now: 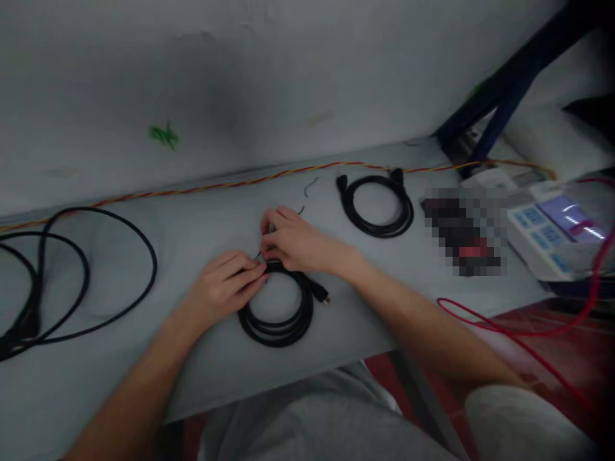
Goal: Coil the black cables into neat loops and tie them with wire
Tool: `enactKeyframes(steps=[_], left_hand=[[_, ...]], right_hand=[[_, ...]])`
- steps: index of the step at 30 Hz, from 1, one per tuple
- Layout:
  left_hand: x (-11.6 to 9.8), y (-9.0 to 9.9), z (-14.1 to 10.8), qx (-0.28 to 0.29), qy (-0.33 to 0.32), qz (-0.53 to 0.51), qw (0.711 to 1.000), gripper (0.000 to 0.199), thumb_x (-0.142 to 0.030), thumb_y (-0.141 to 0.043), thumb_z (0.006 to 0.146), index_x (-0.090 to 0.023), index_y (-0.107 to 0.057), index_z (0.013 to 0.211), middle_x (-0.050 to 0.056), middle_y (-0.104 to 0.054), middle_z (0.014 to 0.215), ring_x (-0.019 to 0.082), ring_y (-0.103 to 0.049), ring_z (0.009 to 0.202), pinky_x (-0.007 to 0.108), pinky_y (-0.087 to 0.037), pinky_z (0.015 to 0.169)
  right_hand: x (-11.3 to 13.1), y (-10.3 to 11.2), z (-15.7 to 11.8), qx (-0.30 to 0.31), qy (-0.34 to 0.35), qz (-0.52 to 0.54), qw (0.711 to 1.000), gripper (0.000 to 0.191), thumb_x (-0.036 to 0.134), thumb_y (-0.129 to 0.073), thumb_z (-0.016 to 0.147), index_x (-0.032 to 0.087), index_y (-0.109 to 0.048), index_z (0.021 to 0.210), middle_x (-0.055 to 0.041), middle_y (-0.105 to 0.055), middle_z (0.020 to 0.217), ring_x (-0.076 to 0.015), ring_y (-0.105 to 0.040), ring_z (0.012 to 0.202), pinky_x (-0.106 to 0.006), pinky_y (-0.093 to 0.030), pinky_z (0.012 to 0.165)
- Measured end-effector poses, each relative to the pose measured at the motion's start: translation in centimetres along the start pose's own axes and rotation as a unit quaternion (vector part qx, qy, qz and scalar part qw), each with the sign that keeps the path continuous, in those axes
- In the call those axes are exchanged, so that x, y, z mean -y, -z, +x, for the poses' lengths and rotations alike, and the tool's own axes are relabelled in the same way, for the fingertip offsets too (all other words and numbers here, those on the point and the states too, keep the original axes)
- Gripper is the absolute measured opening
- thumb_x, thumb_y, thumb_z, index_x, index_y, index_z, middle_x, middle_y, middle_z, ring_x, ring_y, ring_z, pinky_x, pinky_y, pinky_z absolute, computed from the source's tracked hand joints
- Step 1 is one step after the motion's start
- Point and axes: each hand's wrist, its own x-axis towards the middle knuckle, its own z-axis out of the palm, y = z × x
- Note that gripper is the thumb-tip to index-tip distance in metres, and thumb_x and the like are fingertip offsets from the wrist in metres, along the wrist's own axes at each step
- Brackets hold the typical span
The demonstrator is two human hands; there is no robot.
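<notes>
A coiled black cable [278, 338] lies on the pale table [355, 320] in front of me, with a plug at its right side. My left hand [230, 285] pinches at the top left of the coil, its fingers pressed together. My right hand [293, 240] is closed at the top of the coil, thumb and fingers bent together. A thin dark tie [258, 255] shows between the two hands. The fingertips hide how the tie runs around the cable.
Another coiled cable [377, 230] lies at the back right, beside a pixelated patch. Looser black cable [154, 269] spreads at the left. A twisted red-yellow wire [230, 185] runs along the wall. A device with a screen [552, 234] and a red cord [519, 333] are at the right.
</notes>
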Motion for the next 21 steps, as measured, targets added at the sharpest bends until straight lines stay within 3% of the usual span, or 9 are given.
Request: enactKeyframes(steps=[11, 18, 21], left_hand=[[0.16, -0.26, 0.01, 0.007, 0.029, -0.034, 0.999, 0.023, -0.018, -0.075, 0.093, -0.022, -0.073, 0.116, 0.006, -0.074, 0.098, 0.017, -0.07, 0.089, 0.033, -0.06, 0.081], [-0.57, 0.57, 0.18, 0.071, 0.083, -0.052, 0.993, 0.03, -0.018, -0.069, 0.095, -0.021, -0.074, 0.124, 0.01, -0.071, 0.107, 0.022, -0.067, 0.099, 0.041, -0.059, 0.088], [-0.7, 0.46, 0.13, 0.057, 0.082, -0.06, 0.993, 0.029, -0.015, -0.068, 0.095, -0.02, -0.075, 0.123, 0.011, -0.071, 0.109, 0.022, -0.067, 0.101, 0.04, -0.059, 0.088]], right_hand=[[0.17, 0.11, 0.38, 0.002, -0.004, 0.038, 0.999, 0.016, 0.014, -0.065, 0.096, 0.019, -0.08, 0.091, -0.0102, -0.057, 0.11, -0.026, -0.05, 0.11, -0.043, -0.041, 0.104], [0.24, 0.24, 0.32, 0.012, -0.008, 0.039, 0.999, 0.016, 0.013, -0.066, 0.095, 0.019, -0.08, 0.093, -0.0103, -0.059, 0.11, -0.0264, -0.051, 0.11, -0.043, -0.041, 0.104], [0.51, 0.38, 0.32, 0.019, -0.013, 0.026, 0.999, 0.016, 0.011, -0.066, 0.094, 0.018, -0.08, 0.093, -0.0118, -0.059, 0.112, -0.027, -0.051, 0.112, -0.043, -0.041, 0.104]])
